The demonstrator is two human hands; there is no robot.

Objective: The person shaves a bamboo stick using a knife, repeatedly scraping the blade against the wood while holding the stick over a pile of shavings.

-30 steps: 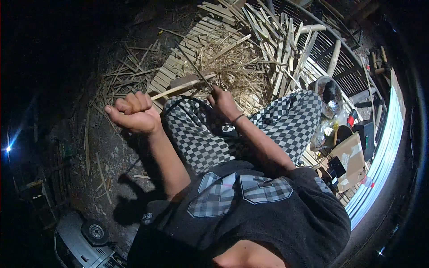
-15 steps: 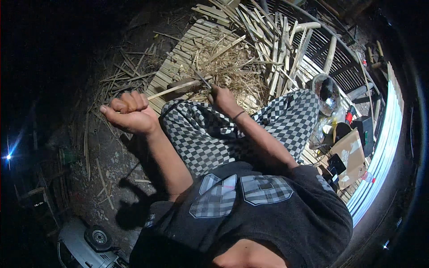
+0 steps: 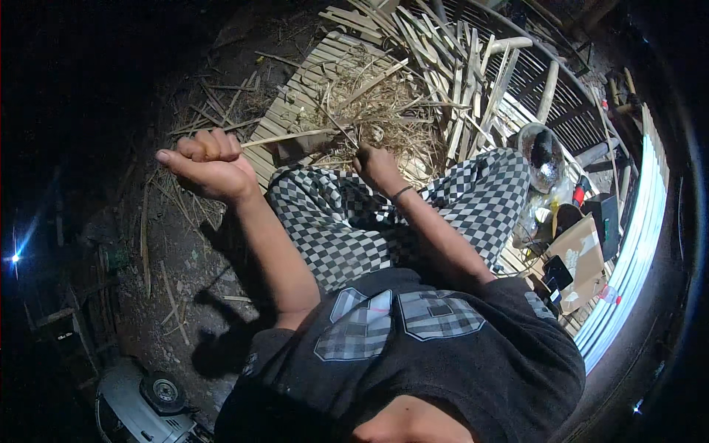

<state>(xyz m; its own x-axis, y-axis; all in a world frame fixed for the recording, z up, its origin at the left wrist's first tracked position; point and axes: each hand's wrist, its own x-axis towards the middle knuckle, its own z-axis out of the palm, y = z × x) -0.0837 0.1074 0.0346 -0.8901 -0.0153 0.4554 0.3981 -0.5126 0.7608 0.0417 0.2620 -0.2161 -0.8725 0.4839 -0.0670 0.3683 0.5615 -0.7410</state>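
Observation:
My left hand [image 3: 209, 161] is a closed fist gripping one end of a long pale bamboo strip [image 3: 292, 136] that runs rightward toward my right hand [image 3: 377, 167]. That right hand is closed around a small dark tool, likely a knife, with its blade meeting the strip over a pile of thin shavings [image 3: 373, 111]. Both hands hover above my knees in black-and-white checked trousers [image 3: 354, 221].
A woven bamboo mat [image 3: 303, 88] and a heap of split bamboo slats [image 3: 450, 74] lie ahead. At right stand a clear plastic bag [image 3: 543, 155], a cardboard box [image 3: 580, 258] and a corrugated metal sheet [image 3: 628, 251]. Dirt ground with scraps lies left; a grey machine [image 3: 148, 402] sits lower left.
My left hand has drawn slightly left and up with the strip. The right hand stays near the shavings pile, and the view has shifted a little.

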